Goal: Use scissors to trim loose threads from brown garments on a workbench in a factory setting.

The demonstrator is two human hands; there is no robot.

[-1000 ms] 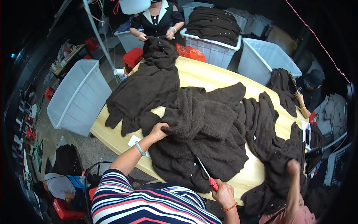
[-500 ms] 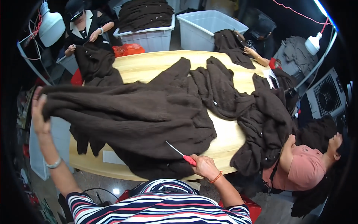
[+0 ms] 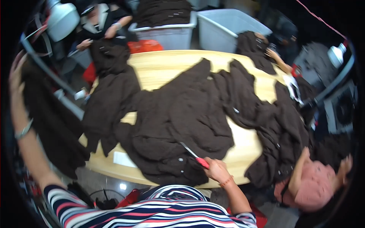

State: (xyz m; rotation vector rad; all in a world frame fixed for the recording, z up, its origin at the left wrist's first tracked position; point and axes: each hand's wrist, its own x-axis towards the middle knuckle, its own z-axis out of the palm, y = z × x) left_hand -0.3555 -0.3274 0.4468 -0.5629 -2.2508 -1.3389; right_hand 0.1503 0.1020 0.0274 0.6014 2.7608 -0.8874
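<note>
At the far left my raised left hand [image 3: 17, 72], blurred by motion, holds up a dark brown knit garment [image 3: 55, 125] that hangs off the table's left end. My right hand [image 3: 218, 170] is closed around a red-handled tool [image 3: 202, 163] with a thin pointed metal shaft, whose exact kind I cannot make out. Its tip lies over another dark brown buttoned garment [image 3: 182, 117] spread across the table in front of me. More brown garments lie on both sides, one to the left [image 3: 110, 98] and a heap to the right [image 3: 279, 133].
Around the pale wooden table [image 3: 163, 70] sit co-workers, at the back left, the back right, and on the right in a pink top [image 3: 313, 186]. Behind it stand a bin of folded brown garments [image 3: 163, 36] and a grey bin [image 3: 232, 24]. Lamps [image 3: 62, 21] hang at the sides.
My left hand has swung the brown garment leftward off the table, uncovering the garment beneath. My right hand keeps its tool over the table. The whole view has shifted somewhat.
</note>
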